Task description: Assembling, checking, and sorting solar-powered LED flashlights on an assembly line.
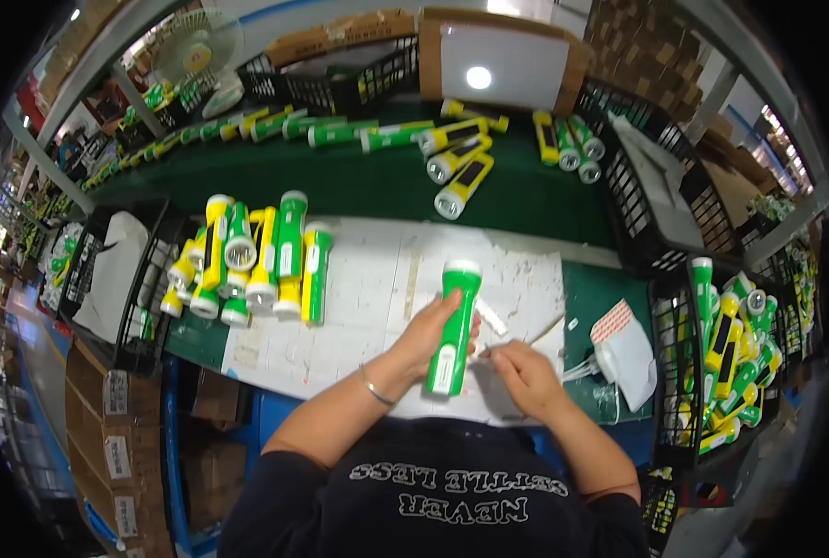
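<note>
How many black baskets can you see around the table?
4, maybe more hidden: one black basket at the left, one at the back, one at the right, and one nearer, full of flashlights. The left hand holds a green flashlight.

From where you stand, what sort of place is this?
Probably a factory assembly or packing line. The left hand holds a green flashlight over a white work mat, a pile of green and yellow flashlights lies beside it, and black wire crates hold more.
</note>
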